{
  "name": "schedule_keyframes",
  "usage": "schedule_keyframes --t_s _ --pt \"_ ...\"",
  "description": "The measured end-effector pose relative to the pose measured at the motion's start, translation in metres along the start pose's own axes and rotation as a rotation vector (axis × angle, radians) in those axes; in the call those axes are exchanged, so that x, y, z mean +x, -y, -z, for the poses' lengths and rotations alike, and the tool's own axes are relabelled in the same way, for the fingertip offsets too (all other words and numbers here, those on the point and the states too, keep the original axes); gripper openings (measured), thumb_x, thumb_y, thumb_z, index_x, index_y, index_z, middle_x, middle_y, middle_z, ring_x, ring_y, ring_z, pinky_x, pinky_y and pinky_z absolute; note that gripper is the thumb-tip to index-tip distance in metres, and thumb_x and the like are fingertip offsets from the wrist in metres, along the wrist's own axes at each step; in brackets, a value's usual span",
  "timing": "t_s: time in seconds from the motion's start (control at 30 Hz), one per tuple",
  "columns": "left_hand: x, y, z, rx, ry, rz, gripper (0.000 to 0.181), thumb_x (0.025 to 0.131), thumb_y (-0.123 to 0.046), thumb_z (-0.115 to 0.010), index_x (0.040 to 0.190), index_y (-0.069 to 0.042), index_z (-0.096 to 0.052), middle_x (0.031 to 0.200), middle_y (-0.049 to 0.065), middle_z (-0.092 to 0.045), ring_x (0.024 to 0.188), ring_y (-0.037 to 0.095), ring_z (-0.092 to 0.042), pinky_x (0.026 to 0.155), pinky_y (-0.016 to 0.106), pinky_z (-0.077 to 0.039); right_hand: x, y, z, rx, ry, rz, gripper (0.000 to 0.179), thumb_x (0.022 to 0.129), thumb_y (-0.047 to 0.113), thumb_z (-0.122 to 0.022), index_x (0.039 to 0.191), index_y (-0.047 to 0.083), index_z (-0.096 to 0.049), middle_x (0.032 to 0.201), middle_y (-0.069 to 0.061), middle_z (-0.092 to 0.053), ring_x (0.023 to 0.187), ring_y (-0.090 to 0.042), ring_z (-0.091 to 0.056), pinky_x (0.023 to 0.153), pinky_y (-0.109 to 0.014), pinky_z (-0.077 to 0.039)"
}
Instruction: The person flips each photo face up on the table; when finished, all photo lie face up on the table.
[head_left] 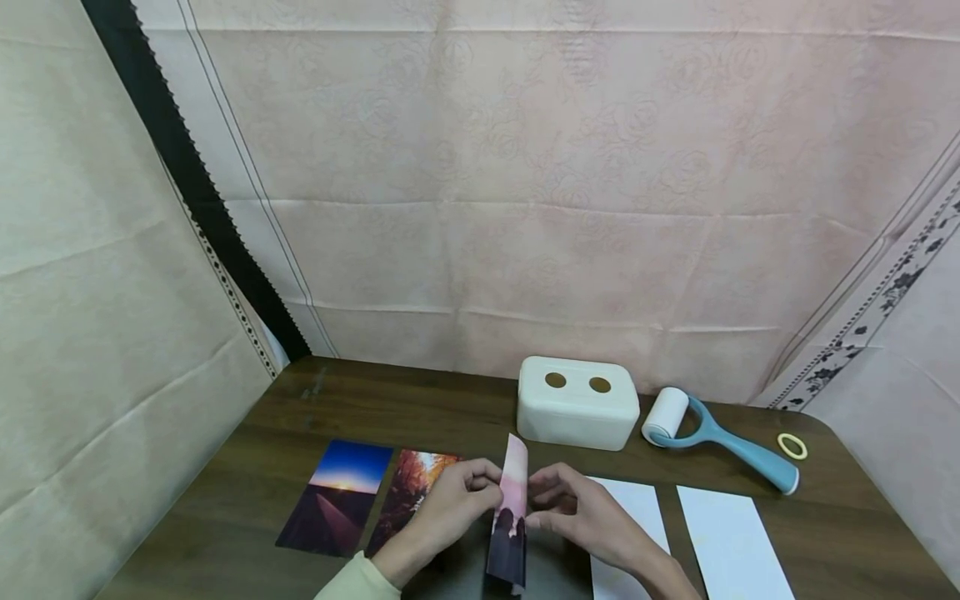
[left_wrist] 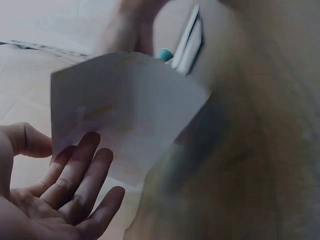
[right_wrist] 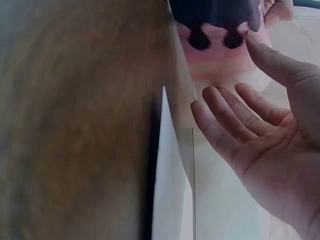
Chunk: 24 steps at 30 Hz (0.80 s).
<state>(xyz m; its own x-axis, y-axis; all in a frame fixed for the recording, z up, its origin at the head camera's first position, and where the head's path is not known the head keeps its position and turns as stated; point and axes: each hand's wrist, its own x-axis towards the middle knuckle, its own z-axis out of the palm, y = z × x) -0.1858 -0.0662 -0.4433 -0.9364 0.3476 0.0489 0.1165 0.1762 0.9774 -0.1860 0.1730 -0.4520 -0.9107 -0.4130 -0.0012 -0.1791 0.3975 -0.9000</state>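
Observation:
A photo card (head_left: 512,500) with a pink sky and two dark silhouetted figures stands raised on edge between the hands, slightly bowed. My left hand (head_left: 453,504) pinches its side edge; in the left wrist view the thumb is behind the card and the fingers lie on its white back (left_wrist: 120,105). Close by on the other side is my right hand (head_left: 588,512), its fingers spread loosely. In the right wrist view its thumb tip overlaps the edge of the picture side (right_wrist: 220,37), while the other fingers (right_wrist: 225,117) hold nothing.
To the left lie a sunset road photo (head_left: 337,496) and a red autumn photo (head_left: 401,492), partly covered by the left arm. Two white cards (head_left: 637,508) (head_left: 735,542) lie right. Behind are a white box (head_left: 577,408) with two holes, a blue-handled lint roller (head_left: 720,437) and a yellow ring (head_left: 792,447).

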Motion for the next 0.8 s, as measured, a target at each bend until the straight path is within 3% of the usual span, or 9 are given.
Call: schedule_keyframes --t_s 0.3,0.47,0.8 --pt "-0.001 -0.01 0.011 -0.106 0.013 0.023 0.021 0.088 -0.007 -0.064 0.105 0.002 -0.073 0.086 0.003 -0.073 0.083 0.015 -0.063 0.086 0.034 -0.05 0.0 -0.004 0.004 0.021 -0.024 -0.022 0.049 0.093 0.025 -0.085 0.131 0.005 -0.061 0.125 -0.008 -0.069 0.115 -0.03 -0.068 0.094 -0.044 -0.057" --pt "0.001 -0.008 0.014 -0.18 0.012 0.046 0.02 0.091 -0.004 -0.064 0.108 0.005 -0.071 0.083 0.002 -0.069 0.079 0.014 -0.062 0.08 0.031 -0.055 0.0 -0.004 0.004 0.098 -0.022 -0.044 0.044 0.097 0.017 -0.08 0.131 0.002 -0.056 0.122 -0.011 -0.068 0.109 -0.029 -0.072 0.085 -0.039 -0.06" --pt "0.003 0.001 0.017 -0.185 -0.022 0.048 0.025 0.094 -0.005 -0.072 0.115 0.007 -0.071 0.089 0.005 -0.07 0.076 0.015 -0.066 0.064 0.032 -0.06 0.002 -0.007 0.004 0.06 -0.13 -0.018 0.035 0.096 0.002 -0.077 0.126 -0.001 -0.058 0.108 -0.01 -0.069 0.087 -0.023 -0.072 0.068 -0.031 -0.058"
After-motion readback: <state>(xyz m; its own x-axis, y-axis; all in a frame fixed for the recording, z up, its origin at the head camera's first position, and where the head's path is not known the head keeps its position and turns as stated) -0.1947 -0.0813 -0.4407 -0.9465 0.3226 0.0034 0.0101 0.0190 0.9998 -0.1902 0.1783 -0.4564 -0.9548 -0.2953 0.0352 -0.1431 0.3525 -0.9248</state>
